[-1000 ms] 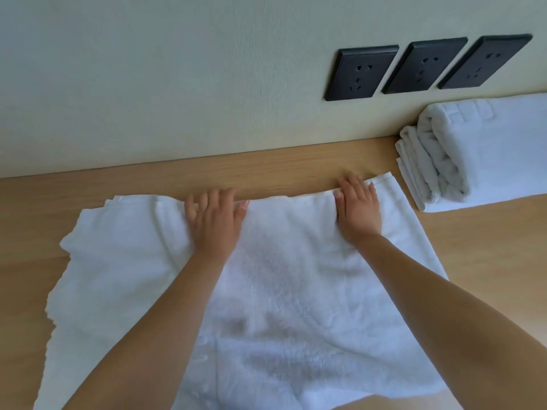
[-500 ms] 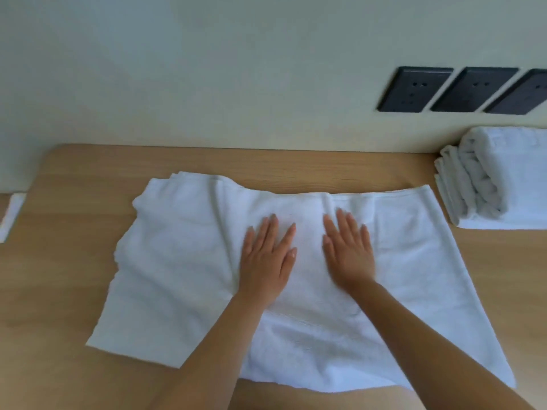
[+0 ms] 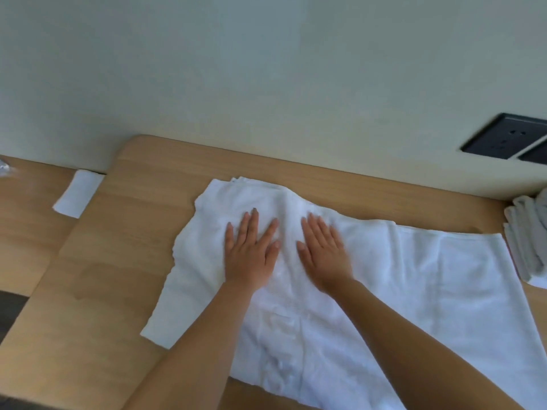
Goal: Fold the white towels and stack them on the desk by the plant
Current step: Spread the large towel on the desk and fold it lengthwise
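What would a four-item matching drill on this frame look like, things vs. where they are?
Things:
1. spread towel
2. folded towels
3. wall socket
4. small white piece

Places:
A. on the wall, upper right
B. on the wooden surface left of the desk
C. flat on the desk, under the left hand and right hand
D. on the desk, at the right edge of the view

Pairs: 1-C, 2-D, 3-A, 4-B
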`<state>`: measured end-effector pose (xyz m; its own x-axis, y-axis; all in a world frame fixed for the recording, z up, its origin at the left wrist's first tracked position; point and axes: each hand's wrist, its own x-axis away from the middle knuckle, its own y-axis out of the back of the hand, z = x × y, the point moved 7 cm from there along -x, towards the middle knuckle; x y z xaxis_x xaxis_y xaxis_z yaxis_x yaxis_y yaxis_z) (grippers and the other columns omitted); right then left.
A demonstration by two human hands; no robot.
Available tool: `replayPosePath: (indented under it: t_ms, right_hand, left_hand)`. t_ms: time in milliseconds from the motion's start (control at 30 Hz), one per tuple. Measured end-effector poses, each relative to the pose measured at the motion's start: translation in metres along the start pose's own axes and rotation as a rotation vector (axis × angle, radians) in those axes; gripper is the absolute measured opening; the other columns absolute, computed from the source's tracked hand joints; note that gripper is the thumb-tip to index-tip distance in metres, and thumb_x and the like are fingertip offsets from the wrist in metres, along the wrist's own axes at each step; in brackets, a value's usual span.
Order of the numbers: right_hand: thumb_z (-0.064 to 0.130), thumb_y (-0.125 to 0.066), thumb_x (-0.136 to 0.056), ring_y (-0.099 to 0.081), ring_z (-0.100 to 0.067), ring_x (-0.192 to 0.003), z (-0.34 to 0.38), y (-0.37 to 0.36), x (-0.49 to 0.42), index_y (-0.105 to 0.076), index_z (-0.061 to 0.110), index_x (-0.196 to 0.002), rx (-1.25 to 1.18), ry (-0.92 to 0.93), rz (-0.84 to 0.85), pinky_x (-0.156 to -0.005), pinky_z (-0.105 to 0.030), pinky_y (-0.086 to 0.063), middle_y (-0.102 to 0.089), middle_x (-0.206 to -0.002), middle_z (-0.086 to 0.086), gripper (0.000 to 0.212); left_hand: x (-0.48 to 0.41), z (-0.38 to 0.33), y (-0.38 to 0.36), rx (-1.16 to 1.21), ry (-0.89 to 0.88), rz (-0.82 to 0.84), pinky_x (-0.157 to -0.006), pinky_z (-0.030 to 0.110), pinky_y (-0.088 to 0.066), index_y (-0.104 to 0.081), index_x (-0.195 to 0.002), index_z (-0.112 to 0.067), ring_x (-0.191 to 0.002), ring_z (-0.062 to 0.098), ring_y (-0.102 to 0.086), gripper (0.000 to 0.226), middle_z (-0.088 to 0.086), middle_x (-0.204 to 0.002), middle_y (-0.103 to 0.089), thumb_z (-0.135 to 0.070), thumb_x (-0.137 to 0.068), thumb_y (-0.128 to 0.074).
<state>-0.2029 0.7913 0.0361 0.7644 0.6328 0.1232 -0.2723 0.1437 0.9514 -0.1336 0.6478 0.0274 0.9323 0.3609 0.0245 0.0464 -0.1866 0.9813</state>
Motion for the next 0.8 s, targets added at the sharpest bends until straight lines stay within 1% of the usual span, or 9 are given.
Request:
replayPosePath:
  t_ms: [33,100,233,333,400,467,533,633,800]
  right_hand:
    - [0.053,0.005,-0.094,0.016,-0.010,-0.145,-0.007,-0.002,0.000,0.006,0.027,-0.151,0.055,-0.034,-0.019,-0.117,-0.029,0.016,0.010,-0.158,0.006,0.062]
    - [0.051,0.004,-0.096,0.018,-0.009,-0.145,-0.014,-0.004,-0.001,0.009,0.030,-0.149,0.098,-0.067,-0.019,-0.116,-0.028,0.016,0.010,-0.159,0.006,0.057]
    - [0.049,0.004,-0.097,0.021,-0.009,-0.144,-0.010,-0.001,-0.003,0.010,0.030,-0.150,0.096,-0.074,-0.005,-0.117,-0.028,0.015,0.013,-0.159,0.006,0.056]
    - [0.049,0.002,-0.097,0.014,-0.011,-0.146,-0.007,0.001,-0.003,0.000,0.025,-0.151,0.079,-0.084,-0.039,-0.118,-0.030,0.011,0.004,-0.160,0.002,0.059]
    - [0.050,-0.001,-0.097,0.008,-0.012,-0.147,-0.002,0.005,-0.009,-0.014,0.020,-0.152,-0.016,-0.095,-0.070,-0.119,-0.030,0.009,-0.005,-0.161,-0.001,0.064]
    - [0.050,-0.005,-0.097,0.003,-0.012,-0.146,0.010,0.012,-0.023,-0.026,0.017,-0.150,-0.114,-0.077,-0.093,-0.119,-0.030,0.006,-0.013,-0.160,-0.004,0.066]
    - [0.046,-0.013,-0.098,-0.006,-0.015,-0.147,0.026,0.019,-0.043,-0.034,0.017,-0.147,-0.145,-0.032,-0.100,-0.119,-0.031,0.000,-0.019,-0.159,-0.006,0.061]
    - [0.040,-0.030,-0.102,-0.017,-0.021,-0.147,0.040,0.018,-0.073,-0.036,0.020,-0.146,-0.127,0.000,-0.060,-0.119,-0.036,-0.007,-0.022,-0.158,-0.005,0.049]
    - [0.062,-0.016,-0.088,-0.019,-0.021,-0.146,0.038,-0.002,-0.092,-0.039,0.020,-0.144,-0.035,0.002,-0.007,-0.120,-0.039,-0.007,-0.027,-0.156,-0.001,0.073]
  left_hand:
    - [-0.001,0.007,0.001,-0.011,0.017,-0.020,-0.115,0.047,-0.007,-0.032,-0.145,-0.038,-0.146,0.020,-0.019,0.053,0.005,-0.157,-0.024,-0.053,-0.096,-0.018]
    - [0.000,0.020,0.002,-0.020,0.063,-0.005,-0.116,0.049,-0.006,-0.026,-0.147,-0.041,-0.147,0.020,-0.013,0.054,0.004,-0.159,-0.017,-0.054,-0.096,-0.014]
    - [0.001,0.056,0.002,-0.032,0.243,0.109,-0.116,0.052,-0.001,0.008,-0.146,-0.047,-0.148,0.020,0.007,0.058,-0.001,-0.161,0.009,-0.062,-0.090,0.004]
    - [-0.007,0.066,0.007,-0.027,0.298,0.198,-0.115,0.055,-0.001,0.007,-0.148,-0.046,-0.147,0.026,0.008,0.062,0.003,-0.161,0.010,-0.068,-0.091,-0.006]
    - [-0.017,0.066,0.012,0.058,0.333,0.191,-0.115,0.054,0.001,-0.005,-0.150,-0.043,-0.148,0.026,0.005,0.064,0.006,-0.161,0.005,-0.067,-0.092,-0.017]
    - [-0.033,0.071,0.020,0.201,0.437,0.071,-0.115,0.054,-0.002,-0.019,-0.150,-0.036,-0.148,0.026,-0.001,0.065,0.009,-0.161,-0.005,-0.065,-0.092,-0.027]
    - [-0.048,0.079,0.027,0.331,0.579,-0.009,-0.114,0.054,-0.006,-0.020,-0.151,-0.030,-0.146,0.027,-0.007,0.071,0.011,-0.158,-0.014,-0.064,-0.091,-0.036]
    - [-0.071,0.089,0.030,0.381,0.718,0.042,-0.108,0.051,-0.019,-0.019,-0.151,-0.025,-0.138,0.031,-0.023,0.085,0.011,-0.150,-0.030,-0.067,-0.084,-0.050]
    - [-0.101,0.090,0.019,0.464,0.565,0.227,-0.107,0.049,-0.029,-0.046,-0.134,-0.023,-0.128,0.029,-0.042,0.076,0.001,-0.133,-0.053,-0.068,-0.075,-0.061]
